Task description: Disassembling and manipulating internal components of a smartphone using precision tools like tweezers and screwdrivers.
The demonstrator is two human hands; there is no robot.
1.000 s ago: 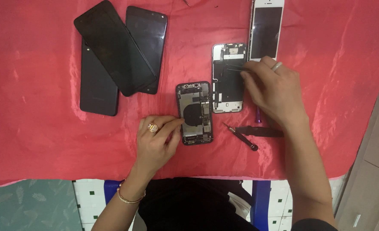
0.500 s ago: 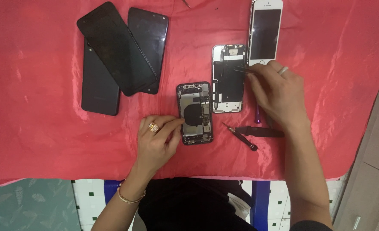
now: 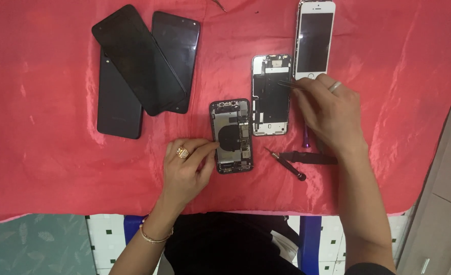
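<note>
- Head view, lower centre: the left hand (image 3: 184,170) rests on the red cloth (image 3: 57,168), fingertips pressed to the edge of the opened dark phone (image 3: 231,136), seemingly steadying it.
- Right of it lies a screwdriver (image 3: 286,165).
- Further up, the right hand (image 3: 330,114) pinches tweezers (image 3: 290,84) over the silver phone frame (image 3: 271,95).
- Upper left: three stacked dark phones (image 3: 141,71), set aside.

The left hand (image 3: 184,170) is wearing a gold ring and bracelet; the right hand (image 3: 327,114) is sporting a silver band.

Both hands (image 3: 184,170) (image 3: 327,114) low — fingers pinched.
</note>
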